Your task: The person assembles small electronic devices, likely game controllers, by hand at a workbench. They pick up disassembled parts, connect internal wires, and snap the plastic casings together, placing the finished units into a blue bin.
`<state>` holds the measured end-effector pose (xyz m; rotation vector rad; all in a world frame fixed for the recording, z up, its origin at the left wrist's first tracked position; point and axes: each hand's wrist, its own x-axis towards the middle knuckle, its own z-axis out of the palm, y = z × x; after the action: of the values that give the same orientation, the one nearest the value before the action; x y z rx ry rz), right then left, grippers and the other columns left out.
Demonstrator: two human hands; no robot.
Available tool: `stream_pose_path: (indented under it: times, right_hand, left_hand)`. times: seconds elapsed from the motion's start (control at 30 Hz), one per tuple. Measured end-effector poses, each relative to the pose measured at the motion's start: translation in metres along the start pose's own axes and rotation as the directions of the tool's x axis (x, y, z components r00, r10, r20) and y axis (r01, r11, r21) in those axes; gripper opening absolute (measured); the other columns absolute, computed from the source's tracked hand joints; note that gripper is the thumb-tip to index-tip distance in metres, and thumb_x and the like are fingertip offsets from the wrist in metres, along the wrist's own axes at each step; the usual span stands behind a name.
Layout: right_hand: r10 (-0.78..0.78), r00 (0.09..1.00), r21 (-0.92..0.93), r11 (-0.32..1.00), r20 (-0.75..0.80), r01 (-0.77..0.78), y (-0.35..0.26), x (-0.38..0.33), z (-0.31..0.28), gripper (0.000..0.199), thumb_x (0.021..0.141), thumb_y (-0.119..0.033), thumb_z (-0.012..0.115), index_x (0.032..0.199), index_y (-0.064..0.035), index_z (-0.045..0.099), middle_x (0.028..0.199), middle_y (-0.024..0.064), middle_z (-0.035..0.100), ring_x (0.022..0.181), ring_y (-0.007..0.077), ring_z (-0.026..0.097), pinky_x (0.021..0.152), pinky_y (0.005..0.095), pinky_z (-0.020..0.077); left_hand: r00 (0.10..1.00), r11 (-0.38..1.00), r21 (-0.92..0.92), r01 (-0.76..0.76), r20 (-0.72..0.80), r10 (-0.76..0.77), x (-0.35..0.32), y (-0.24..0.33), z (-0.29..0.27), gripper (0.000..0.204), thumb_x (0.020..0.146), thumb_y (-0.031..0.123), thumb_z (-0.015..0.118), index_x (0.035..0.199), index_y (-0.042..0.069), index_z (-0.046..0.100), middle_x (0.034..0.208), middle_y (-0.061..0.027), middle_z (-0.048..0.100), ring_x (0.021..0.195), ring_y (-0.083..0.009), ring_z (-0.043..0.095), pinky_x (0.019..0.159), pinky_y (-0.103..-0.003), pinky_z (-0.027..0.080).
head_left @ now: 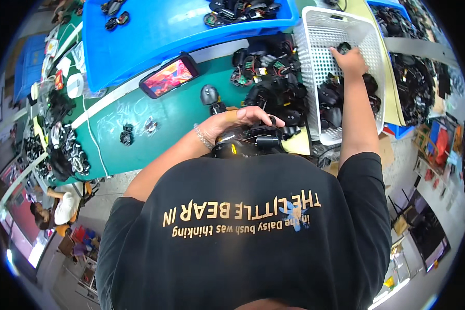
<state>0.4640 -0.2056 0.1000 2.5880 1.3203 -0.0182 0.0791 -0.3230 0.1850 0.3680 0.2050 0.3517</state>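
My left hand [238,120] grips a black device housing with wires and a yellow spot [250,143], held just above the near table edge against my chest. My right hand [350,59] reaches into a white perforated basket [320,31] and closes its fingers on a small black part [344,47] near the basket's back wall. More black parts [331,101] lie in the basket's near half. A heap of similar black housings with circuit boards [271,77] sits on the green table [175,113] between my hands.
A phone with a lit screen [169,75] leans by a blue bin [155,31]. A small grey-black part [210,95] and two loose bits [127,135] lie on the table. Black parts pile up at left [62,150] and far right [416,82]. A person [62,206] sits lower left.
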Motion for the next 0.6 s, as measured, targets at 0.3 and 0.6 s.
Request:
stream_pose_path:
  times: [0.3, 0.6]
  right_hand:
    - [-0.065, 0.955, 0.549, 0.806, -0.288, 0.221, -0.014, 0.002, 0.013, 0.082, 0.065, -0.035, 0.077, 0.128, 0.0023, 0.039, 0.117, 0.0203, 0.057, 0.106, 0.0351, 0.057, 0.092, 0.0424, 0.0439]
    - [-0.324, 0.718, 0.662, 0.281, -0.616, 0.695, -0.040, -0.114, -0.128, 0.077, 0.068, -0.002, 0.075, 0.130, 0.0007, 0.031, 0.118, 0.0179, 0.050, 0.102, 0.0222, 0.054, 0.091, 0.0330, 0.0438]
  left_hand:
    - [1.000, 0.999, 0.042, -0.010, 0.008, 0.010, -0.002, 0.009, -0.008, 0.058, 0.086, 0.056, 0.050, 0.115, 0.006, 0.055, 0.139, -0.0269, 0.036, 0.123, -0.0342, 0.047, 0.104, -0.043, 0.037]
    - [0.999, 0.998, -0.063, 0.025, -0.023, -0.026, -0.004, 0.009, -0.004, 0.062, 0.081, 0.060, 0.059, 0.114, 0.008, 0.057, 0.141, -0.0283, 0.031, 0.124, -0.0407, 0.045, 0.090, -0.047, 0.050]
